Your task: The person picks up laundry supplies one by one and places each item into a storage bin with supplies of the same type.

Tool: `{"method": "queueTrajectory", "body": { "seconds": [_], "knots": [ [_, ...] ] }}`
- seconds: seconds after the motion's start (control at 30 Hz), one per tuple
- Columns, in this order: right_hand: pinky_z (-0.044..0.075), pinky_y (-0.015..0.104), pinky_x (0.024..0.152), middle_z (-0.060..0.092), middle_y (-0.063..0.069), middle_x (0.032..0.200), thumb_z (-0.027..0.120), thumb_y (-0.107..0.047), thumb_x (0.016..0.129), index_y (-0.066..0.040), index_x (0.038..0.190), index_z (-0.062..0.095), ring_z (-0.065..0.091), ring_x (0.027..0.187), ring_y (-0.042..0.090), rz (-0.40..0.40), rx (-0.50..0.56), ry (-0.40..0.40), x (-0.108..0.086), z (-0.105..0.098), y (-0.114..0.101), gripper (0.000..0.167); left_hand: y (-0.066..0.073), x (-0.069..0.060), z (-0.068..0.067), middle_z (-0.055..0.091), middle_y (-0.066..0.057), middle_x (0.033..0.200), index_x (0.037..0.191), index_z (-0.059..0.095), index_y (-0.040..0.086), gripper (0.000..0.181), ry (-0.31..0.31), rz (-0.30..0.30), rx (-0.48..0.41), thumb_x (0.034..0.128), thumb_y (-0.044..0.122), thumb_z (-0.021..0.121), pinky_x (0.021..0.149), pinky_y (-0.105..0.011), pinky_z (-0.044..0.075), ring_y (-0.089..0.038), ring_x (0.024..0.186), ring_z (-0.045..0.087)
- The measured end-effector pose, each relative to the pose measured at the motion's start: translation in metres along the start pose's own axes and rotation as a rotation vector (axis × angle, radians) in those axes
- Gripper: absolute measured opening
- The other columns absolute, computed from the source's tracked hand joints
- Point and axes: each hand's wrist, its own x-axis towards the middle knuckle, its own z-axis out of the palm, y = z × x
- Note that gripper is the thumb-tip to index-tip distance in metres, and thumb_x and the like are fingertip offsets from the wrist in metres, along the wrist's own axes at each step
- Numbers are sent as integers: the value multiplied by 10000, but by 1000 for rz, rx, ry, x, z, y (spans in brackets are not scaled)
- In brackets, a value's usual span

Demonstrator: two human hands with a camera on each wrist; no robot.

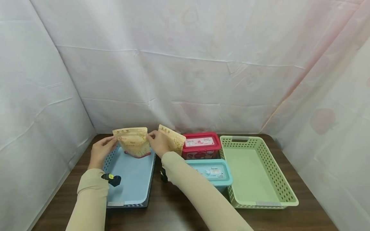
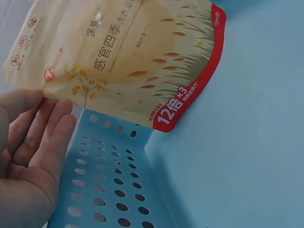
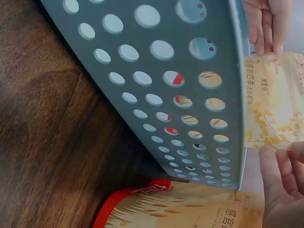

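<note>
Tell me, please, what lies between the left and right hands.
The head view shows a yellow pouch there, at the far end of the blue basket.

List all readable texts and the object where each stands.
"感官四季 洗衣凝珠", held pouch
"Perception of Seasons Series Laundry", same pouch
"12倍×3", its red band
"7", its orange circle
"感官", "12", other pouch
Too small or blurred: remaining pouch print; labels on red tub and blue tub.

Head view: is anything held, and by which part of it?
The yellow pouch at the blue basket, by both upper side edges: left hand pinches the left, right hand the right.
</note>
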Motion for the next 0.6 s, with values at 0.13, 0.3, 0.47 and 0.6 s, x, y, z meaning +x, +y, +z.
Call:
{"method": "queueTrajectory", "body": {
  "seconds": [0.13,0.3,0.47,0.6],
  "knots": [
    [458,264,612,632,-69,841,606,-267,1026,-158,1020,722,526,683,97,7,-7,11,2,2,-1,159,0,2,1,534,-157,1437,1459,514,64,574,7,-1,-2,1024,438,547,1040,-382,454,-281,1308,532],
    [472,263,628,640,-74,864,610,-283,1023,-160,1040,723,541,705,87,28,-8,9,1,2,-2,168,2,3,3,565,-169,1396,1446,529,59,544,39,4,39,1034,415,538,1022,-401,476,-292,1270,563],
    [480,270,612,646,-72,881,608,-292,1023,-158,1081,717,555,701,91,46,4,-15,1,0,-3,182,5,3,5,569,-176,1388,1456,519,69,572,49,1,70,1028,447,530,1030,-434,473,-311,1268,560],
    [509,278,655,663,-51,939,617,-288,1018,-144,1119,709,590,770,91,56,7,-32,1,-1,-2,199,7,0,5,537,-195,1416,1493,471,78,705,11,-2,80,976,549,567,1080,-548,396,-359,1297,521]
  ]
}}
